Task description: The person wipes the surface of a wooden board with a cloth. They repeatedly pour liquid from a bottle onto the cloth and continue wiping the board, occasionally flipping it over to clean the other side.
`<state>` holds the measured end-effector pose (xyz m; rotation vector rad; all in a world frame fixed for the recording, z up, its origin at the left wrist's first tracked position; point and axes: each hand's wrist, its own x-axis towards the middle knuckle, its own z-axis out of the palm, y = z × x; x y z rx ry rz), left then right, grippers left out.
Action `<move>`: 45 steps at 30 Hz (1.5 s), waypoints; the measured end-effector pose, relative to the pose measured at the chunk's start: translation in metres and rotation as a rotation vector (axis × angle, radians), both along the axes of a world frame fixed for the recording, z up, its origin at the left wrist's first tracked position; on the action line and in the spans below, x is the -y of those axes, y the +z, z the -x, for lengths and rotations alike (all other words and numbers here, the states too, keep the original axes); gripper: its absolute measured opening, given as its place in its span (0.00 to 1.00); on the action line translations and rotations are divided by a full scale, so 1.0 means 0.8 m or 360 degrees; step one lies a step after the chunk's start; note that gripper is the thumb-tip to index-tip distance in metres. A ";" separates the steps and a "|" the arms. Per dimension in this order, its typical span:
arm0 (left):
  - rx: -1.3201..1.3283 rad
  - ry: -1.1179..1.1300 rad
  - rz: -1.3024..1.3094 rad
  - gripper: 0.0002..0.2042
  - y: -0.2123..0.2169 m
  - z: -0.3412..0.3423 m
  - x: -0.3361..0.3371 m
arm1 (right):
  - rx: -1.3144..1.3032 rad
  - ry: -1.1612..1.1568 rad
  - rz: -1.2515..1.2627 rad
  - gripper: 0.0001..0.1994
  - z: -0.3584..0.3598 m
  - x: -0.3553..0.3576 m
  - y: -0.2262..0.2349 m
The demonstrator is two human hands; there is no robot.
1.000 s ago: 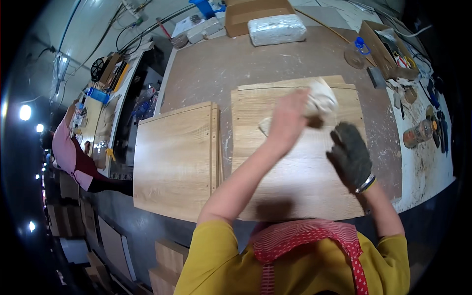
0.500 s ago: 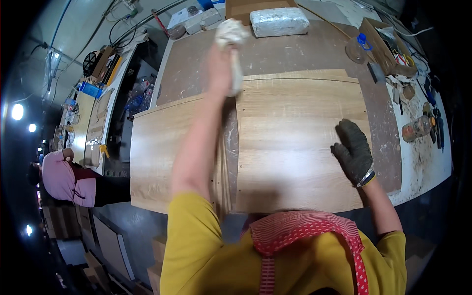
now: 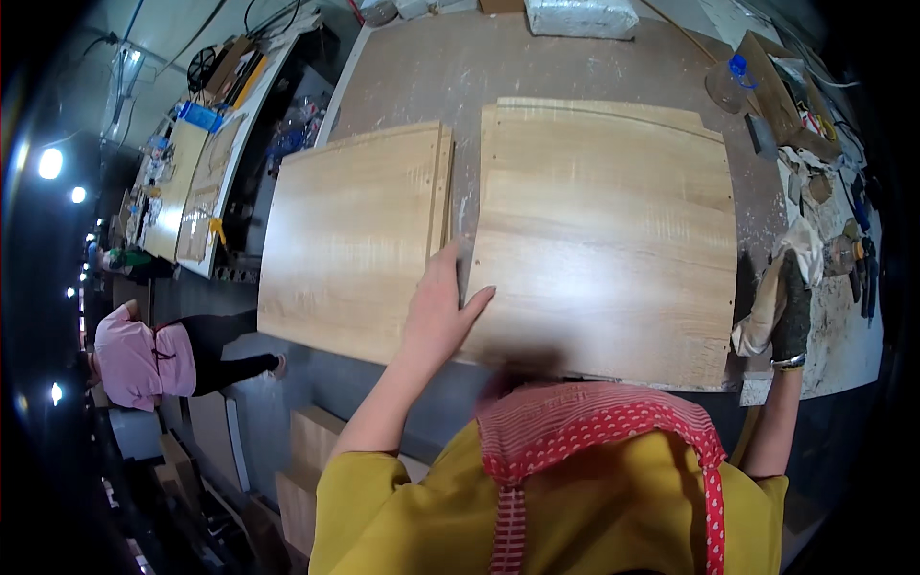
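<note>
The bare left hand (image 3: 443, 311) lies flat with fingers spread on the near left edge of the large wooden panel (image 3: 604, 230), holding nothing. A smaller wooden panel (image 3: 350, 240) lies just left of that panel. At its right edge, the gloved right hand (image 3: 792, 311) grips a pale cloth (image 3: 767, 307).

Yellow shirt, red patterned apron, dark right-hand glove (image 3: 792, 311)
</note>
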<state>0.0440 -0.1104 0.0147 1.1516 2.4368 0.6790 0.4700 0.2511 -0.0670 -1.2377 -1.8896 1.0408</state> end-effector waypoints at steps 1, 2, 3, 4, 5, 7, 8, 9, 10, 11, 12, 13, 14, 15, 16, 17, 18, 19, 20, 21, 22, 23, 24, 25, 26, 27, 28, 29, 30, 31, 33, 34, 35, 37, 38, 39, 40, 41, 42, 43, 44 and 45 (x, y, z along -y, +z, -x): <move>0.0036 0.0041 0.0038 0.36 -0.008 -0.013 0.012 | -0.0237 -0.0050 0.0334 0.21 -0.006 -0.002 -0.004; 0.0069 0.0086 0.0072 0.36 -0.023 -0.026 0.023 | 0.0182 0.0277 -0.0010 0.21 -0.001 0.003 -0.008; 0.0084 0.0117 0.0105 0.36 -0.036 -0.037 0.028 | 0.0155 0.0480 -0.0087 0.23 0.055 0.028 0.022; -0.0021 0.0107 0.0021 0.36 -0.050 -0.046 0.031 | 0.0115 0.0686 -0.0160 0.27 0.111 0.054 0.053; -0.0124 0.0097 -0.0069 0.37 -0.065 -0.052 0.033 | 0.0074 0.0896 -0.0224 0.32 0.168 0.080 0.087; -0.0340 0.0084 -0.0128 0.38 -0.063 -0.055 0.023 | 0.0099 0.1017 -0.0630 0.37 0.228 0.127 0.108; -0.0311 0.0104 -0.0147 0.38 -0.061 -0.051 0.016 | 0.0226 0.1149 -0.0946 0.39 0.255 0.148 0.114; -0.0269 0.0121 -0.0181 0.38 -0.061 -0.043 0.007 | 0.0390 0.1277 -0.0900 0.41 0.275 0.165 0.118; -0.0229 0.0135 -0.0213 0.38 -0.062 -0.038 0.001 | 0.0351 0.1471 -0.1040 0.38 0.279 0.165 0.105; -0.0185 0.0156 -0.0264 0.38 -0.071 -0.034 -0.002 | 0.0422 0.1588 -0.1151 0.36 0.283 0.164 0.089; -0.0051 0.0218 -0.0222 0.37 -0.067 -0.034 -0.007 | 0.0516 0.1690 -0.1254 0.34 0.286 0.163 0.077; 0.0083 0.0276 -0.0178 0.36 -0.056 -0.035 -0.012 | 0.0528 0.1614 -0.1387 0.26 0.293 0.164 0.072; 0.0228 0.0341 -0.0130 0.36 -0.054 -0.038 -0.012 | 0.0570 0.1672 -0.1279 0.24 0.307 0.169 0.077; 0.0187 0.0288 -0.0173 0.35 -0.061 -0.035 -0.008 | 0.0615 0.1716 -0.1168 0.21 0.329 0.175 0.086; 0.0205 0.0245 -0.0182 0.35 -0.065 -0.034 -0.003 | 0.0659 0.1756 -0.1053 0.19 0.351 0.183 0.093; 0.0220 0.0197 -0.0196 0.35 -0.068 -0.031 0.001 | 0.0638 0.1847 -0.1122 0.15 0.374 0.193 0.096; 0.0224 0.0158 -0.0208 0.35 -0.065 -0.026 0.001 | 0.0600 0.1883 -0.1161 0.15 0.395 0.200 0.086; 0.0435 0.0124 -0.0018 0.35 -0.056 -0.020 -0.003 | 0.0543 0.1853 -0.1205 0.13 0.416 0.203 0.084; 0.0379 0.0141 -0.0110 0.35 -0.062 -0.018 -0.002 | 0.0840 0.1854 -0.1104 0.10 0.451 0.201 0.090; 0.0324 0.0154 -0.0197 0.35 -0.069 -0.021 0.002 | 0.0791 0.1710 -0.1082 0.08 0.483 0.194 0.085; 0.0268 0.0152 -0.0282 0.35 -0.075 -0.024 0.004 | 0.0768 0.1586 -0.1000 0.08 0.514 0.181 0.085; 0.0199 0.0153 -0.0320 0.35 -0.075 -0.025 0.004 | 0.0596 0.1505 -0.1141 0.08 0.538 0.162 0.077; 0.0240 0.0160 -0.0304 0.35 -0.072 -0.026 0.003 | 0.0641 0.1477 -0.1188 0.09 0.568 0.139 0.068; 0.0278 0.0173 -0.0294 0.35 -0.069 -0.027 0.003 | 0.0660 0.1493 -0.1209 0.10 0.579 0.134 0.072; 0.0320 0.0186 -0.0275 0.35 -0.068 -0.026 0.003 | 0.0679 0.1511 -0.1219 0.11 0.587 0.134 0.074; 0.0322 0.0193 -0.0291 0.35 -0.070 -0.021 0.004 | 0.0619 0.1489 -0.1208 0.12 0.584 0.140 0.070; 0.0325 0.0196 -0.0298 0.35 -0.073 -0.021 0.007 | 0.0560 0.1466 -0.1197 0.14 0.573 0.151 0.063; 0.0330 0.0188 -0.0311 0.35 -0.078 -0.020 0.008 | 0.0299 0.1550 -0.1130 0.18 0.564 0.157 0.050; 0.0346 0.0185 -0.0317 0.35 -0.083 -0.021 0.008 | 0.0526 0.1693 -0.1074 0.21 0.549 0.168 0.064; 0.0352 0.0171 -0.0330 0.34 -0.083 -0.017 0.007 | 0.0480 0.1731 -0.1126 0.21 0.555 0.161 0.069; 0.0383 0.0147 -0.0297 0.34 -0.077 -0.017 0.006 | 0.0786 0.1606 -0.1072 0.20 0.571 0.142 0.067; 0.0389 0.0136 -0.0277 0.34 -0.076 -0.017 0.004 | 0.0564 0.1447 -0.1198 0.16 0.581 0.135 0.065; 0.0407 0.0135 -0.0277 0.34 -0.074 -0.014 0.003 | 0.0395 0.1360 -0.1289 0.15 0.596 0.126 0.062; 0.0443 0.0132 -0.0280 0.34 -0.073 -0.017 0.005 | 0.0481 0.1310 -0.1241 0.14 0.597 0.118 0.054; 0.0455 0.0143 -0.0274 0.34 -0.072 -0.014 0.006 | 0.0729 0.1360 -0.1098 0.14 0.587 0.136 0.067; 0.0475 0.0133 -0.0272 0.34 -0.071 -0.012 0.006 | 0.0698 0.1552 -0.1143 0.12 0.570 0.140 0.060; 0.0501 0.0134 -0.0267 0.34 -0.070 -0.012 0.006 | 0.0285 0.1707 -0.1085 0.09 0.555 0.153 0.064; 0.0528 0.0142 -0.0255 0.34 -0.070 -0.014 0.007 | 0.0392 0.1770 -0.1149 0.09 0.548 0.145 0.060; 0.0547 0.0150 -0.0244 0.34 -0.069 -0.013 0.006 | 0.0500 0.1834 -0.1210 0.09 0.543 0.137 0.057; 0.0568 0.0156 -0.0233 0.34 -0.069 -0.013 0.004 | 0.0518 0.1737 -0.1201 0.10 0.560 0.120 0.049; 0.0571 0.0150 -0.0206 0.34 -0.065 -0.014 0.004 | 0.0520 0.1621 -0.1184 0.11 0.584 0.101 0.044; 0.0518 0.0135 -0.0236 0.33 -0.066 -0.015 0.005 | 0.0135 0.1394 -0.1348 0.13 0.601 0.089 0.054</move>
